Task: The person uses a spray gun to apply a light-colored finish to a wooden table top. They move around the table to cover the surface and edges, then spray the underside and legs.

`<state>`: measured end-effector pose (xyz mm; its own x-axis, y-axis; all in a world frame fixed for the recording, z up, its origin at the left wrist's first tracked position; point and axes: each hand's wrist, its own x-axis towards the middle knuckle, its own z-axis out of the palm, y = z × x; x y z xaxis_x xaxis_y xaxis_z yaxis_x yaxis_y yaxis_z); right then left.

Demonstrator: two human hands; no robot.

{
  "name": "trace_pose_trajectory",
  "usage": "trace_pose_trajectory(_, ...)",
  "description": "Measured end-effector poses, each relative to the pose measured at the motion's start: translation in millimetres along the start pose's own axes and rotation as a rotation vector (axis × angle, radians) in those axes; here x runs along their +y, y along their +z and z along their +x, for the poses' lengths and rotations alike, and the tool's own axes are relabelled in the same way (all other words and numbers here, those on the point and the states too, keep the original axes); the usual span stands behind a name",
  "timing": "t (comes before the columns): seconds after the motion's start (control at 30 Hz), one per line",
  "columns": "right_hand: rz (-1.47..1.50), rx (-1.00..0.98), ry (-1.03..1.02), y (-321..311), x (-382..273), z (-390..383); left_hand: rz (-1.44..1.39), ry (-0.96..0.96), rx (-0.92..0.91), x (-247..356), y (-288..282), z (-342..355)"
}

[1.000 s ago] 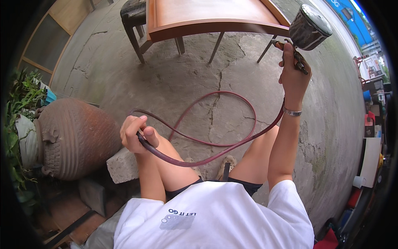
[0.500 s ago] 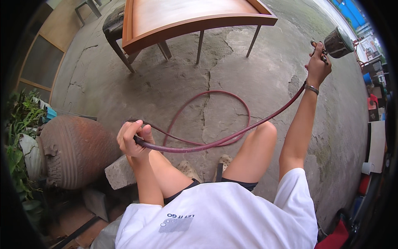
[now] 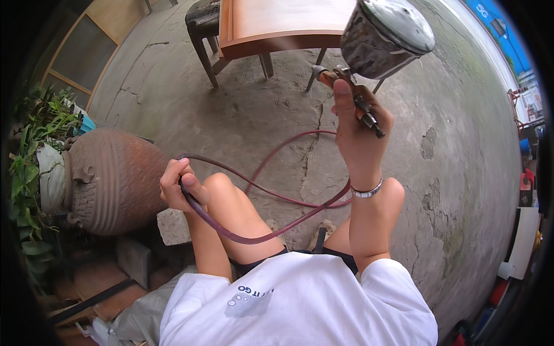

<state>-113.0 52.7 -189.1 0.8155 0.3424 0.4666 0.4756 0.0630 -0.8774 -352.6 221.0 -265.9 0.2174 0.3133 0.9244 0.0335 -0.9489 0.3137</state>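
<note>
My right hand [image 3: 360, 124] grips a metal spray gun [image 3: 369, 115] with a paint-smeared cup [image 3: 384, 40] on top. Its nozzle points left, near the front edge of a brown-rimmed panel [image 3: 277, 20] with a pale centre, and a faint mist shows there. My left hand [image 3: 182, 184] is curled round a dark red hose [image 3: 242, 235], which loops in front of my knees and runs up toward my right wrist. The panel lies raised on a dark stool [image 3: 202, 34] and thin legs, partly hidden by the cup.
A large clay jar [image 3: 115, 184] stands left beside plants [image 3: 34, 190] and a concrete block [image 3: 173, 226]. A wood-framed panel [image 3: 86, 52] is at upper left. Various items [image 3: 522, 230] line the far right edge. The cracked concrete floor [image 3: 450, 173] surrounds me.
My right hand with the spray gun swung out to the right, then came back leftward, larger in view and nearer the middle. My left hand still holds the hose, shifted slightly.
</note>
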Motion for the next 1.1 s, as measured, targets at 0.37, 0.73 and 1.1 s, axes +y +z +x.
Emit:
trace_pose_trajectory(0.37,0.014,-0.27,-0.187,84.2,-1.2,-55.0,0.015,0.011,0.07,-18.2,-31.3,-5.0)
trace_pose_trajectory(0.73,-0.297,0.078,-0.062,-17.0,58.3,-14.6,-0.022,0.049,-0.013,-10.9,9.4,-2.8)
trace_pose_trajectory(1.1,-0.515,0.364,0.067,-163.8,139.8,58.4,-0.055,0.148,-0.096,21.6,65.2,-5.1)
